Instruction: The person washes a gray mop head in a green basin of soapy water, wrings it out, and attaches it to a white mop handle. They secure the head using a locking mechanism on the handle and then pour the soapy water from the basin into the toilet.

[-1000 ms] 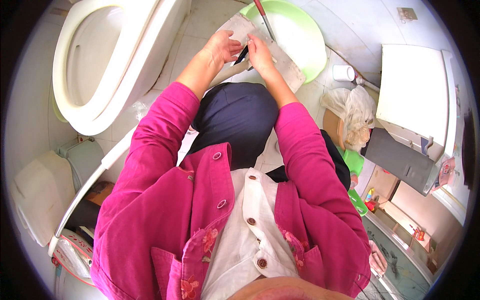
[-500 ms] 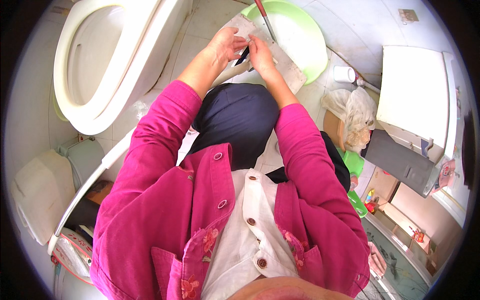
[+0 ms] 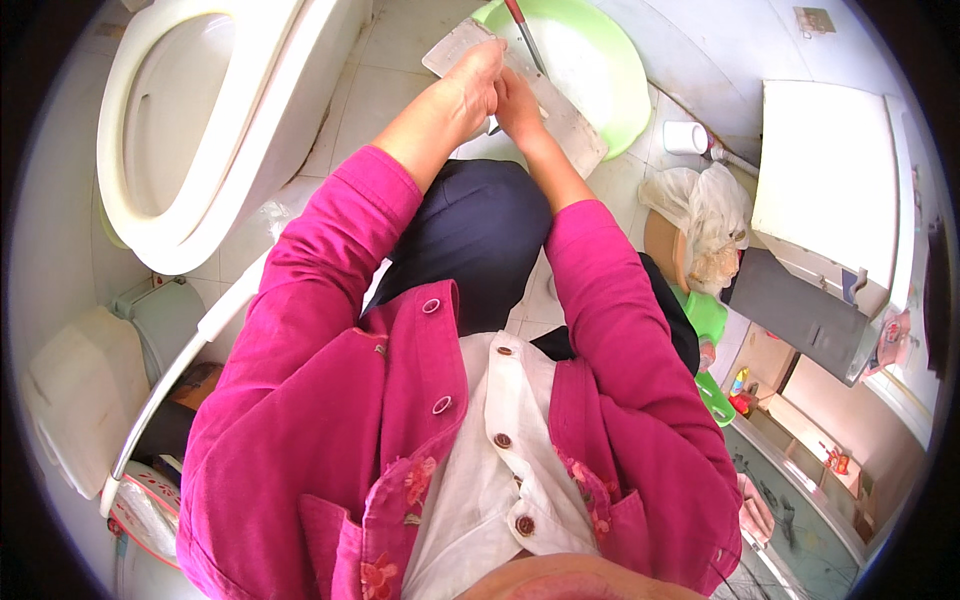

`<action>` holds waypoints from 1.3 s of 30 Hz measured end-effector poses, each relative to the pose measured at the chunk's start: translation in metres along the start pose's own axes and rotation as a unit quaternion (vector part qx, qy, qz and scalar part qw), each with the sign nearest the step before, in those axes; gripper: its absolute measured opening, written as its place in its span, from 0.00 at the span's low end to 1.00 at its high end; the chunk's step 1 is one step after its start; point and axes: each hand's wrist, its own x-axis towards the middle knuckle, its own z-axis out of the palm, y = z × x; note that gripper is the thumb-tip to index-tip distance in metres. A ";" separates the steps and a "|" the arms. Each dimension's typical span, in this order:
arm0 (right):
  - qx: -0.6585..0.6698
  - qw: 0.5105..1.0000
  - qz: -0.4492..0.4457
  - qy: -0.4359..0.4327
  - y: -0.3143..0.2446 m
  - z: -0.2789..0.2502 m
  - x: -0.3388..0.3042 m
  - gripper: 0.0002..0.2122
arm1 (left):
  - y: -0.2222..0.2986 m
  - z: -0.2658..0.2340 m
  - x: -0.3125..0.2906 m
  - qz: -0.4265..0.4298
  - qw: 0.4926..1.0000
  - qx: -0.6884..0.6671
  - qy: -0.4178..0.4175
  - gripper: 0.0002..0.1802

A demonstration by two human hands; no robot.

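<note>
My left hand and my right hand are pressed together in front of my knee, fingers curled inward. What they hold, if anything, is hidden. Beneath them a greyish-white flat board slants across, its far part resting over the rim of a light green basin. Part of a pale object with a dark tip shows under the wrists, mostly covered. A tool with a red handle and a grey metal shaft leans in the basin.
A white toilet stands at the left. To the right are a white cup-shaped container, a crumpled clear plastic bag, a white cabinet and green plastic items. A white curved tube runs past my left sleeve.
My left hand has turned over and moved up and right, closing in against my right hand. Its fingers, spread before, are curled now. The pale object beneath is more covered.
</note>
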 end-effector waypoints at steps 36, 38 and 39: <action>0.075 0.995 0.046 0.038 -0.007 -0.002 -0.004 0.21 | -0.045 -0.041 0.108 -0.039 0.930 -0.279 0.236 0.40; 0.080 0.995 0.052 0.035 -0.005 -0.005 -0.006 0.21 | -0.050 -0.035 0.098 -0.051 0.913 -0.309 0.261 0.40; 0.086 0.995 0.045 0.035 -0.006 -0.003 -0.005 0.21 | -0.055 -0.046 0.109 -0.067 0.914 -0.298 0.266 0.39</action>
